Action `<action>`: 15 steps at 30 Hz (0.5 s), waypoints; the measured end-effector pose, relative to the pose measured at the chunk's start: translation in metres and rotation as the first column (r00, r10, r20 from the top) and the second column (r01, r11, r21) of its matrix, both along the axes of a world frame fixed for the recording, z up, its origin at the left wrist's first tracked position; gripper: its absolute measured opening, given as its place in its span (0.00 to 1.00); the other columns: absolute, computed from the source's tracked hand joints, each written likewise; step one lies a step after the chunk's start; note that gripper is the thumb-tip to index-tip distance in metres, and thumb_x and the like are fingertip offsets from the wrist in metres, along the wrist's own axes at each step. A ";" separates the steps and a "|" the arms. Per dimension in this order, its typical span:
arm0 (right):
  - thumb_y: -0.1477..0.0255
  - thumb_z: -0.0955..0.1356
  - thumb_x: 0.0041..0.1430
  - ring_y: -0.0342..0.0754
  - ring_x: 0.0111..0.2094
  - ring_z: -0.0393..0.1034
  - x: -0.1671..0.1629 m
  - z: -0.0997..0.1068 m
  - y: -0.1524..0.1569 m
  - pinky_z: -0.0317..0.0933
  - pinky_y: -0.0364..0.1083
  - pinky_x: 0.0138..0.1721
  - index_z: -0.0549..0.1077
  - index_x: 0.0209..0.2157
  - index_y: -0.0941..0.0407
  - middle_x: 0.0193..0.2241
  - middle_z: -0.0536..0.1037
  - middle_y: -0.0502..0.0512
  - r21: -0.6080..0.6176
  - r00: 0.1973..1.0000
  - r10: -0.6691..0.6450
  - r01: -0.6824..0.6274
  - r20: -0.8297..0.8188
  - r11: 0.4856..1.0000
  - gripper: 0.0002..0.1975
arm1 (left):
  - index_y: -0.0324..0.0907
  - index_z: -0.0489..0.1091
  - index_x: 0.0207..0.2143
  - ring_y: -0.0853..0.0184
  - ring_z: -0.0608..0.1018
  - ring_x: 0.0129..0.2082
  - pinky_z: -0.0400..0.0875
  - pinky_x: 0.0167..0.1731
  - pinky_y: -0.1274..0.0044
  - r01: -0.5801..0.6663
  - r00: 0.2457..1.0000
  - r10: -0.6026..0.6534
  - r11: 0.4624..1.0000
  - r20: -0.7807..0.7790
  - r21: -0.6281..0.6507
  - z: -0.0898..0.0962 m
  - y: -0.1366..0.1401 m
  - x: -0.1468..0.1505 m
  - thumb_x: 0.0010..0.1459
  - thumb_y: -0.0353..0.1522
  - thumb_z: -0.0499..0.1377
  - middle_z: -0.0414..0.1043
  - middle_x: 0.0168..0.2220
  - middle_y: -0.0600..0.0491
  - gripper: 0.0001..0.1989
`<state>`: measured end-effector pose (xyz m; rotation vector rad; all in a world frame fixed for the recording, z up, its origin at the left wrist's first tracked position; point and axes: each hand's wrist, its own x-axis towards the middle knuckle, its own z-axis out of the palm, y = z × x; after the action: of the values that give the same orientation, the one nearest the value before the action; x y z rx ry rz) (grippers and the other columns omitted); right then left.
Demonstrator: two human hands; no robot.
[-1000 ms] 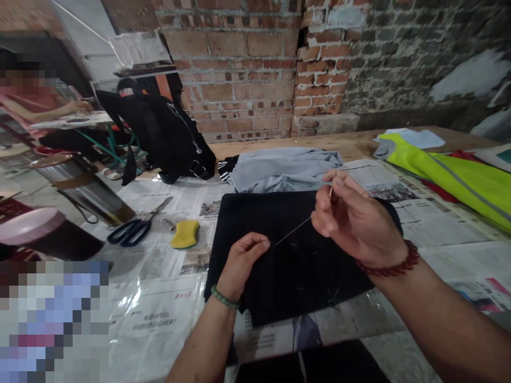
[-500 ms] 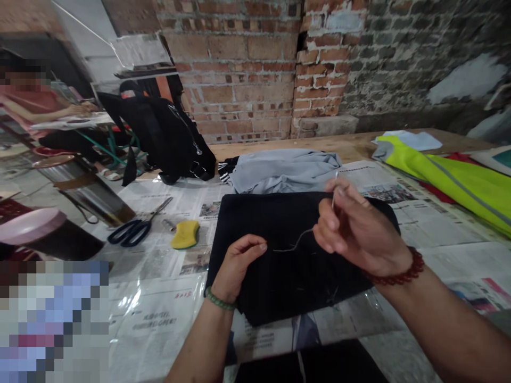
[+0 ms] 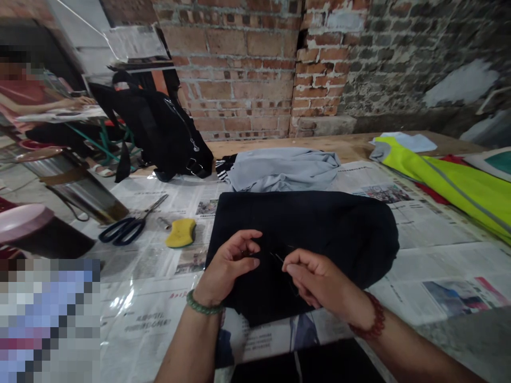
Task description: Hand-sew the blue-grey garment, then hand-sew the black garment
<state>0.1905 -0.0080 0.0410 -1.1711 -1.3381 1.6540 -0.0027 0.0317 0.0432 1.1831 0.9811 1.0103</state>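
A folded piece of black cloth (image 3: 339,223) lies on the newspaper in front of me. My right hand (image 3: 319,276), with a red bead bracelet at its wrist, pinches a thin needle (image 3: 278,258) between thumb and forefinger just above the cloth. The needle's tip points left; the thread can hardly be made out against the black. To the left, my left hand (image 3: 229,263), wearing a green bead bracelet, hovers over the cloth's left part. Its thumb and forefinger are apart, with nothing visible between them.
Left of the cloth are a yellow sponge (image 3: 180,233), dark-handled scissors (image 3: 130,226), a steel flask (image 3: 75,186) and a pink-lidded cup (image 3: 30,223). Behind lie grey clothing (image 3: 283,167) and a black bag (image 3: 159,127). A neon-yellow garment (image 3: 459,183) is at right. Another person sits far left.
My right hand has come down and left from above the cloth, bringing the needle low over it. My left hand's fingers have spread from a pinch, and the pale thread between the hands no longer shows.
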 end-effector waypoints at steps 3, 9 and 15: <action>0.68 0.61 0.55 0.34 0.11 0.48 -0.008 0.001 0.000 0.44 0.35 0.12 0.66 0.29 0.57 0.12 0.58 0.40 0.066 0.994 0.009 -0.016 0.108 0.998 0.08 | 0.45 0.71 0.39 0.73 0.67 0.27 0.61 0.25 0.84 -0.025 1.000 0.025 0.999 -0.009 0.020 -0.001 0.000 0.001 0.39 0.23 0.63 0.66 0.28 0.57 0.21; 0.71 0.60 0.55 0.35 0.15 0.52 -0.016 0.007 0.003 0.48 0.35 0.16 0.67 0.28 0.57 0.13 0.60 0.43 0.124 0.980 0.004 -0.029 0.201 0.992 0.07 | 0.45 0.70 0.40 0.74 0.67 0.26 0.61 0.25 0.84 -0.037 0.999 0.039 0.997 -0.027 0.068 0.000 -0.001 0.001 0.40 0.23 0.63 0.66 0.28 0.57 0.22; 0.71 0.60 0.55 0.36 0.15 0.53 -0.020 0.004 0.005 0.49 0.36 0.17 0.67 0.27 0.57 0.13 0.61 0.43 0.154 0.978 -0.001 -0.032 0.209 0.988 0.07 | 0.45 0.70 0.40 0.73 0.67 0.25 0.62 0.25 0.83 -0.067 0.995 0.074 0.992 -0.067 0.105 0.004 -0.003 0.003 0.39 0.24 0.63 0.67 0.26 0.57 0.22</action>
<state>0.1702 -0.0026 0.0451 -1.2694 -1.5804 1.4379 0.0008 0.0286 0.0472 1.2839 1.0435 1.0912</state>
